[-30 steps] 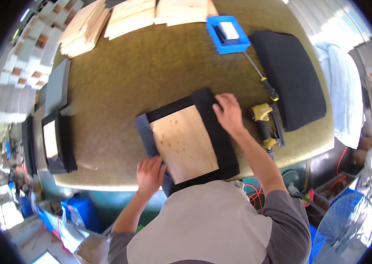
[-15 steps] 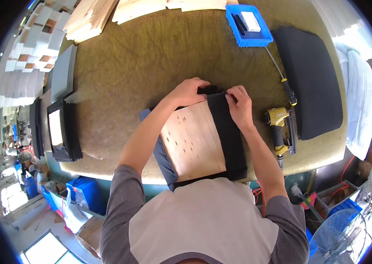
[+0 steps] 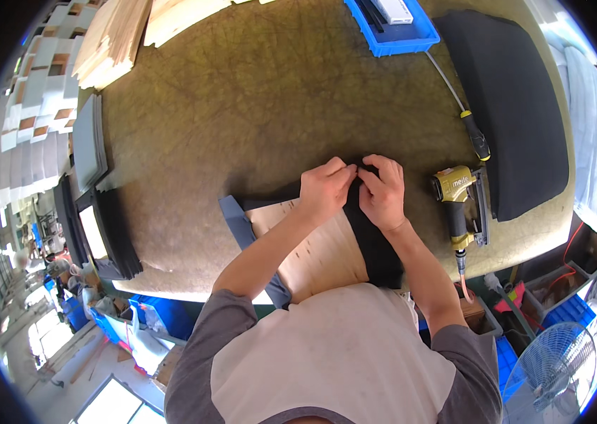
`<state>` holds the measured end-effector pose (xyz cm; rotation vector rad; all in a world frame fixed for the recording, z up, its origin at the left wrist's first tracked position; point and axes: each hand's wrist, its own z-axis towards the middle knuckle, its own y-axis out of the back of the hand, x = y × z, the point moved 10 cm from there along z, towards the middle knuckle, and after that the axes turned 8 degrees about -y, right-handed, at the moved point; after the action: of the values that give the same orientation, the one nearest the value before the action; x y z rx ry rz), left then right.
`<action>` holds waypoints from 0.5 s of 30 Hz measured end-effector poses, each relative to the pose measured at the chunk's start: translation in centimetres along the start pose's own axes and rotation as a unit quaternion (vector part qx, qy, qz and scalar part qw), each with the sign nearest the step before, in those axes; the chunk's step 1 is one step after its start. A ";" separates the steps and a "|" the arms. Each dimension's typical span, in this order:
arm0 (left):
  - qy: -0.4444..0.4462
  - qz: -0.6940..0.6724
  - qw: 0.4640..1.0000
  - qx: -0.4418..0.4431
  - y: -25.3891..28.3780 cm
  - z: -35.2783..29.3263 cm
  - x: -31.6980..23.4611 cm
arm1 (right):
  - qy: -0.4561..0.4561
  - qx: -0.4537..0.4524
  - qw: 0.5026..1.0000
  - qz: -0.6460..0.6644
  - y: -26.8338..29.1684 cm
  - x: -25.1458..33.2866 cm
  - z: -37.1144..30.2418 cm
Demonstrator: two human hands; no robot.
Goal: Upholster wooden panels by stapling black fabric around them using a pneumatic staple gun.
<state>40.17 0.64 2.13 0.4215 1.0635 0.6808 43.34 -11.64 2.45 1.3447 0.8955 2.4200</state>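
Note:
A wooden board (image 3: pixel 327 254) lies at the table's near edge against my body, with black fabric (image 3: pixel 376 244) folded over its right side and a dark grey-blue strip (image 3: pixel 238 220) along its left. At the board's far right corner, my left hand (image 3: pixel 327 189) pinches the black fabric between thumb and fingers. Close beside it, my right hand (image 3: pixel 385 192) grips the same fabric, fingertips nearly meeting those of the left. My left forearm crosses over the board and hides part of it. To the right of my right hand, a gold and black staple gun (image 3: pixel 459 201) lies on the table.
A screwdriver (image 3: pixel 476 134) and a large black padded panel (image 3: pixel 507 120) lie on the right. At the back are a blue tray (image 3: pixel 404 44) and stacked wooden boards (image 3: pixel 111 46). Stacked black covered pieces (image 3: pixel 111 240) stand at the left edge. A fan (image 3: pixel 553 360) is below right.
My left hand has moved right along the far edge, up to my right hand. The fabric at that corner is drawn together between both hands. The whole view has shifted slightly.

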 end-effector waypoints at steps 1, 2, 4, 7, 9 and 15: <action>0.007 -0.002 1.000 0.000 -0.3 -0.2 0.2 | -0.002 0.007 1.000 0.000 0.1 -0.2 -0.2; -0.026 0.034 0.998 0.036 -1.1 -0.3 -0.2 | -0.021 0.003 0.999 0.027 0.5 -0.8 -0.4; -0.054 0.065 0.994 0.070 -1.9 -0.9 -1.2 | -0.047 0.001 0.998 0.047 2.2 -1.2 -1.0; -0.065 0.150 0.977 0.137 -1.7 -1.3 -2.0 | -0.099 -0.010 0.992 -0.079 8.6 -0.3 -2.6; -0.061 0.193 0.971 0.124 -1.5 -1.7 -3.4 | -0.157 -0.042 0.958 -0.236 14.1 -2.7 -4.3; -0.079 0.191 0.972 0.109 -2.3 -2.1 -2.7 | -0.347 0.103 0.888 -0.284 14.9 -9.7 -8.2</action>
<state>38.13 -2.95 1.56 0.8728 0.9149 0.8571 43.18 -31.24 1.71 1.5686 1.1319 1.2924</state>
